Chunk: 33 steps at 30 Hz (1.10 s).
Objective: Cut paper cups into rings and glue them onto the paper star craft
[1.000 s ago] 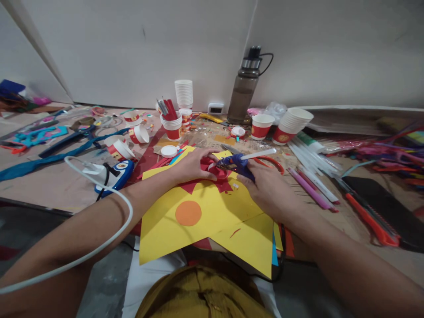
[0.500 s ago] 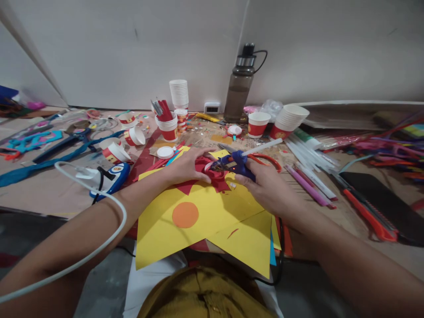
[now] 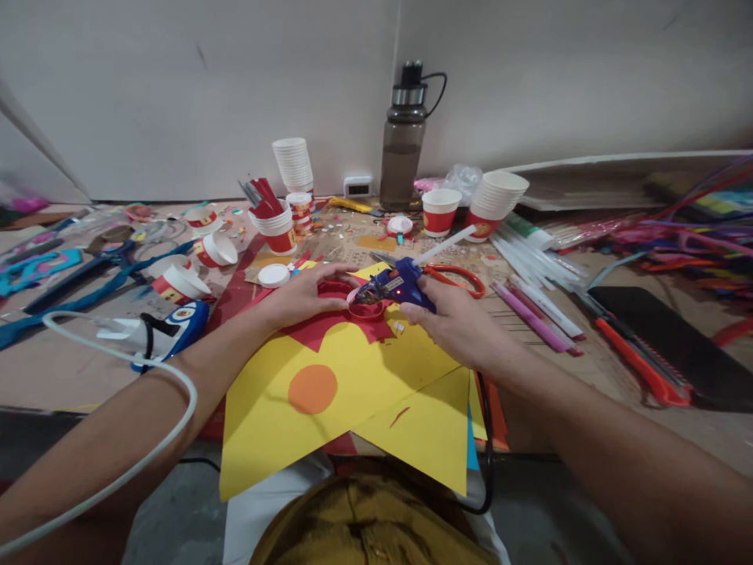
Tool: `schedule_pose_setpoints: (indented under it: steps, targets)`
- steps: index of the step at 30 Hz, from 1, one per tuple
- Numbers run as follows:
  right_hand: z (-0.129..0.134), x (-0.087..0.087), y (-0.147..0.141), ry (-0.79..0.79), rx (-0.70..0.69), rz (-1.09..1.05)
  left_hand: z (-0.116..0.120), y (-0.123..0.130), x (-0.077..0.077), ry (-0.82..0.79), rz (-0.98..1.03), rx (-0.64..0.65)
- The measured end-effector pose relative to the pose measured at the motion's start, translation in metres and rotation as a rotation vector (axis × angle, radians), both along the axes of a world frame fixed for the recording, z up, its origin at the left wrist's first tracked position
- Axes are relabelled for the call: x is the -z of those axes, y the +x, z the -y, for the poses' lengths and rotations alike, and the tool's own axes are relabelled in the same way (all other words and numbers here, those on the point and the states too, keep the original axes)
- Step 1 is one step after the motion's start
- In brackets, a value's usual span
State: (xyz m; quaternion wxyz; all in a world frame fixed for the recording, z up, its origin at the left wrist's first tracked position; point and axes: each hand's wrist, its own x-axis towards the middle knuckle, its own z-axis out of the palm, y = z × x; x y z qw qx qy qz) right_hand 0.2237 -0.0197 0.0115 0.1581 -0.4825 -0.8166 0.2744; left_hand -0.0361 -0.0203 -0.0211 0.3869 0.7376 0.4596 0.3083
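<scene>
In the head view, my right hand [image 3: 450, 318] is closed around the handle of a blue hot glue gun [image 3: 405, 284], its small red light lit. A white glue stick [image 3: 444, 245] sticks out of its back. The nozzle points left, down at a red paper piece [image 3: 314, 328] with curled, ring-like strips. My left hand [image 3: 303, 297] holds this piece from the left, thumb in front and fingers behind, partly hidden. Beneath lie yellow paper sheets [image 3: 264, 428], with an orange paper circle [image 3: 313, 389] on top.
Orange-handled scissors [image 3: 464, 276] lie behind the glue gun. Paper cups [image 3: 441, 212], a water bottle [image 3: 403, 153] and a cup of markers [image 3: 275, 227] stand at the back. A white cable [image 3: 191, 392] crosses my left forearm. Right are glue sticks [image 3: 529, 263] and a dark phone-like slab [image 3: 664, 337].
The view has shifted, so most things sit further left. My left thumb and fingers have moved back a little from the nozzle along the red paper. The glue gun stays in my right hand.
</scene>
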Motion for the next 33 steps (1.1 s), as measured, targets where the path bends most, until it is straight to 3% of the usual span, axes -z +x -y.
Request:
schedule_pose_setpoints:
  steps: [4,16,24,33]
  targets:
    - [-0.001,-0.001,-0.001,-0.034,0.002,-0.017,0.000,0.000,0.001,0.012,-0.014,-0.005]
    - [-0.005,-0.015,0.005,-0.391,0.080,-0.080,-0.001,-0.001,0.004,0.018,-0.034,-0.012]
    - [-0.006,-0.010,-0.003,-0.219,0.030,-0.075,-0.002,-0.001,0.006,0.010,-0.021,-0.010]
    - [-0.009,-0.016,0.007,-0.304,0.007,-0.061,0.000,-0.001,0.001,0.021,-0.044,0.001]
